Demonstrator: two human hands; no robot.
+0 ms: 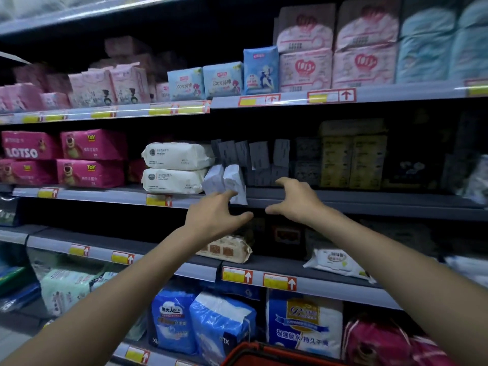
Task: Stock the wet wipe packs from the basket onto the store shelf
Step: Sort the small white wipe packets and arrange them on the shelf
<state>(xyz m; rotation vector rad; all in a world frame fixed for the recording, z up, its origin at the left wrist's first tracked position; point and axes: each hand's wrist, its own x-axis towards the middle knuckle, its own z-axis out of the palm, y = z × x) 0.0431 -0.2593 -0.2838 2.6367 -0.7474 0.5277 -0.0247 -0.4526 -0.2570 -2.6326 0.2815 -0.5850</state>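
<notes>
Two small pale grey wet wipe packs (224, 180) stand tilted at the front edge of the middle shelf (343, 200). My left hand (214, 215) reaches up to them, its fingertips touching the lower edge of the right pack, thumb spread out. My right hand (293, 199) hovers just to the right with fingers spread and slightly bent, holding nothing. Behind the packs stand several more grey packs (258, 157) in rows. Only the red rim of the basket (264, 353) shows, at the bottom edge.
Two large white wipe packs (174, 167) are stacked left of the small ones, pink boxes (89, 159) further left. Dark and yellow boxes (351, 159) fill the shelf's right side. Shelves above and below hold tissue and pad packs.
</notes>
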